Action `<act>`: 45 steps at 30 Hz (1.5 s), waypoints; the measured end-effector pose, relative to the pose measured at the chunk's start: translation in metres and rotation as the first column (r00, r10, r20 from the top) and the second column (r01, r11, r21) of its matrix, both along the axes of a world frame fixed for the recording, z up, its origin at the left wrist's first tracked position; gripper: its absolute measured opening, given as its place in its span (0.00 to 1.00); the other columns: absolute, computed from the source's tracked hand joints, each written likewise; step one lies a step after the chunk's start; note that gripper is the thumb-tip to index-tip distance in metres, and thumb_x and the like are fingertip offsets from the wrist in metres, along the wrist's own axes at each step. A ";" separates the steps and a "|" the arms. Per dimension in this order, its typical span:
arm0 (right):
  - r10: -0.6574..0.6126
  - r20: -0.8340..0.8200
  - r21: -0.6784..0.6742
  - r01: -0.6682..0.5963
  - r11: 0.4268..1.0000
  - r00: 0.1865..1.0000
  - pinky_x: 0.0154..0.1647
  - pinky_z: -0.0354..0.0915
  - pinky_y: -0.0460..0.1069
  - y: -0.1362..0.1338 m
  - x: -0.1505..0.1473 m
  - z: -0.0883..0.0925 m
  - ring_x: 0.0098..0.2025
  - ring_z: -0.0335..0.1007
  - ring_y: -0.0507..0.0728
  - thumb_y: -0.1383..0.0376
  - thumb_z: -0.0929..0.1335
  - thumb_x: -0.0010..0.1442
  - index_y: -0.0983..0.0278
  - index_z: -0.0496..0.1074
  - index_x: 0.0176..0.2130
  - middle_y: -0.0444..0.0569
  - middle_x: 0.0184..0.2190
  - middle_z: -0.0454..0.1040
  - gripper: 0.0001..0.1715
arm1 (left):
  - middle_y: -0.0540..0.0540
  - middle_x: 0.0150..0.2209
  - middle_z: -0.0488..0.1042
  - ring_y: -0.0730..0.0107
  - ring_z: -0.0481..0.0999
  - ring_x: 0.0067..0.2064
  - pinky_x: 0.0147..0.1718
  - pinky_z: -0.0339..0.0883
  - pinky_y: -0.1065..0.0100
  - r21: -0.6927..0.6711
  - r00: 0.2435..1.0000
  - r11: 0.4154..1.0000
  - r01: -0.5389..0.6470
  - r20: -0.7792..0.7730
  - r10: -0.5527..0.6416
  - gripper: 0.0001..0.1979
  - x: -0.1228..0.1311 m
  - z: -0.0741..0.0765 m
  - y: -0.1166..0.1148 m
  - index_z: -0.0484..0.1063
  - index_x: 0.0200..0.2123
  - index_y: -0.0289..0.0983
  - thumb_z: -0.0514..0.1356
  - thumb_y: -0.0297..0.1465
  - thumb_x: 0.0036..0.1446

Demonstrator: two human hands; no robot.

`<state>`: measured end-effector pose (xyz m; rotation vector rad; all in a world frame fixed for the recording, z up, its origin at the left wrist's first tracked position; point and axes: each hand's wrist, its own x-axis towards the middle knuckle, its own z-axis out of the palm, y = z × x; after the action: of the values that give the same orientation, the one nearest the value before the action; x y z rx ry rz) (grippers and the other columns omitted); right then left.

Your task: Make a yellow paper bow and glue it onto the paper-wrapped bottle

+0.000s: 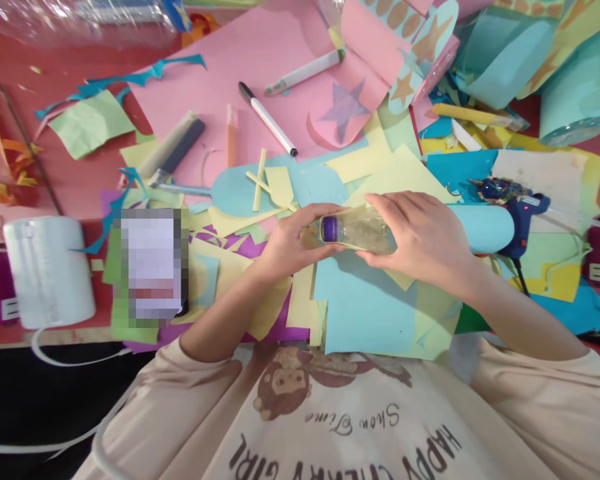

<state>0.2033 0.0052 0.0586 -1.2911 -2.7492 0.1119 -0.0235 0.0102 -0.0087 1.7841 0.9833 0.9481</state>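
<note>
A small clear plastic bottle [363, 230] with a purple cap [330, 229] lies sideways between my hands, with pale yellow paper curved around it. My left hand [286, 243] is closed around the cap end, thumb and fingers on opposite sides of the paper's rim. My right hand [423, 237] wraps over the other end of the bottle, hiding its base. Light blue paper [370, 310] lies below them. Just beyond my left hand are a pale yellow paper cutout [280, 187] and thin crossed strips on a rounded blue piece [235, 190].
A blue glue gun [525, 220] lies at right, its nozzle end crusted. Markers [267, 120] and a utility knife [180, 147] lie on pink paper [215, 73]. At left are a phone [153, 267] and a white device with a cable [50, 270]. Paper scraps cover much of the table.
</note>
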 end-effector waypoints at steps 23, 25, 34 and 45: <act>0.025 -0.015 -0.011 -0.025 1.000 1.000 0.49 0.65 0.58 -0.004 0.000 -0.005 0.48 0.73 0.66 0.52 0.67 0.62 0.74 0.67 0.56 0.64 0.48 0.76 0.33 | 0.41 0.50 0.79 0.59 0.79 0.50 0.52 0.72 0.62 0.016 0.996 0.998 0.055 -0.070 -0.054 0.26 0.004 -0.003 -0.002 0.74 0.51 0.39 0.68 0.44 0.50; 0.022 -0.014 -0.012 -0.022 1.000 1.000 0.48 0.65 0.58 -0.004 -0.001 -0.006 0.47 0.73 0.66 0.53 0.67 0.62 0.74 0.67 0.55 0.64 0.47 0.76 0.32 | 0.41 0.49 0.79 0.60 0.79 0.50 0.51 0.72 0.63 0.026 0.996 0.998 0.053 -0.076 -0.051 0.26 0.004 -0.004 -0.002 0.74 0.51 0.39 0.68 0.44 0.50; 0.024 -0.008 0.015 -0.023 1.000 1.000 0.46 0.65 0.57 -0.004 -0.003 -0.006 0.45 0.73 0.66 0.54 0.66 0.61 0.74 0.69 0.53 0.64 0.46 0.77 0.29 | 0.40 0.48 0.79 0.60 0.79 0.49 0.50 0.73 0.63 0.018 0.995 0.999 0.036 -0.099 -0.034 0.27 0.006 -0.005 -0.004 0.73 0.50 0.39 0.67 0.46 0.50; 0.014 -0.004 0.035 -0.013 0.999 1.000 0.46 0.65 0.56 -0.004 -0.004 -0.005 0.45 0.73 0.64 0.54 0.67 0.61 0.75 0.69 0.54 0.61 0.45 0.77 0.31 | 0.41 0.47 0.79 0.62 0.79 0.48 0.48 0.73 0.65 0.099 0.997 0.994 0.037 -0.065 -0.031 0.26 0.006 -0.008 -0.004 0.72 0.50 0.38 0.68 0.44 0.51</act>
<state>0.1992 0.0015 0.0531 -1.2625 -2.7442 0.0668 -0.0172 0.0061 -0.0169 1.9188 0.9570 0.9387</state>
